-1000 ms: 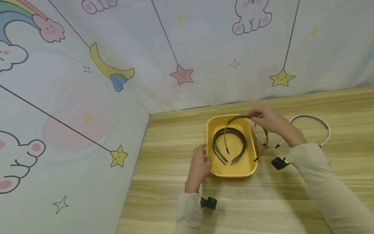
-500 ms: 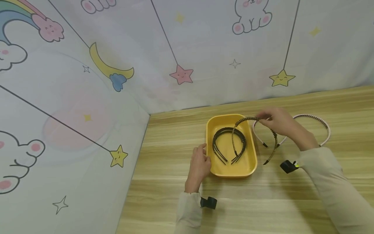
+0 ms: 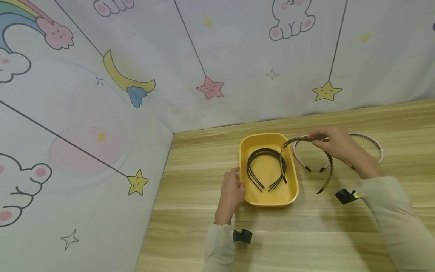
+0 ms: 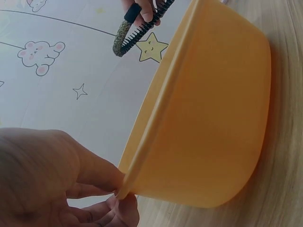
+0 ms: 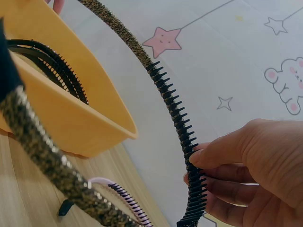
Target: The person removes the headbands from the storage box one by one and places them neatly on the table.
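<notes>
My right hand (image 3: 340, 145) pinches a black-and-gold headband (image 5: 173, 101) by its toothed top, thumb on one side and fingers on the other. Held up, it hangs at the right side of a yellow plastic tub (image 3: 268, 204), one end overlapping the tub in the head view and the other out over the table. Thumb and fingers of my left hand (image 3: 232, 190) grip the tub's left rim, seen close in the left wrist view. Inside the tub lie several black toothed headbands (image 3: 266, 152), nested together.
Two pale pink headbands (image 3: 375, 142) lie on the wooden table (image 3: 190, 181) right of the tub, partly behind the right hand and the held headband. A cloth wall (image 3: 244, 102) printed with stars and bears rises behind the table and along its left side.
My right hand has moved right with the black-and-gold headband, from over the tub to its right side. The left hand, tub and nested headbands have stayed in place.
</notes>
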Tool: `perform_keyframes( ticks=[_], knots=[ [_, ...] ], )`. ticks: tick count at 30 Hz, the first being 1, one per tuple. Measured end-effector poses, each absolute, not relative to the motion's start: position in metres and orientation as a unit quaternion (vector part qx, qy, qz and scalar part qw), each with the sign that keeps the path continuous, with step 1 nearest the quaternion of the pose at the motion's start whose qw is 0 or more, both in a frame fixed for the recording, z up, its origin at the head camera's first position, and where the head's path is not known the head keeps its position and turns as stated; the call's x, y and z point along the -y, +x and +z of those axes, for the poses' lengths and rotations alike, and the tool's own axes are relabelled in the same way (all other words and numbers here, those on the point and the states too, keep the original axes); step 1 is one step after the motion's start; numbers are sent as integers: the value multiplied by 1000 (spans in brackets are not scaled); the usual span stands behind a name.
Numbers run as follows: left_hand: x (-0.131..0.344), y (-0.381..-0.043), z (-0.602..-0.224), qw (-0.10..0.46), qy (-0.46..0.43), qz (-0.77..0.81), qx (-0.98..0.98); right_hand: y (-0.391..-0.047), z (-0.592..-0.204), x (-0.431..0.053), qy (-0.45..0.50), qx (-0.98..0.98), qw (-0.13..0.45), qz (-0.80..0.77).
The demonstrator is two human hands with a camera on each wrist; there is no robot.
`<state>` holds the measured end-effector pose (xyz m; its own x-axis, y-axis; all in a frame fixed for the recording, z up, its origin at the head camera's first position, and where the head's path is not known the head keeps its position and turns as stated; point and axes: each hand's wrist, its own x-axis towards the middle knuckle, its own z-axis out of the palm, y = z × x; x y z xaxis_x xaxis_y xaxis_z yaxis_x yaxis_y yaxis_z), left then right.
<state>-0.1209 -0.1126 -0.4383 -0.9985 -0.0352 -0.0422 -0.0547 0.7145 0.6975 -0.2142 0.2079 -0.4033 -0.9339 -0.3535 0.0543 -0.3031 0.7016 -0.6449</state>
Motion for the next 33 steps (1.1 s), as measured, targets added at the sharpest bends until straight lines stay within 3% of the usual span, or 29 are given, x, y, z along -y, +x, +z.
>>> perform_keyframes(
  ticks=[33],
  knots=[
    [113,-121,-438,13,-20,379,-925,-194,-429,-237,-191,-935,33,-298]
  ],
)
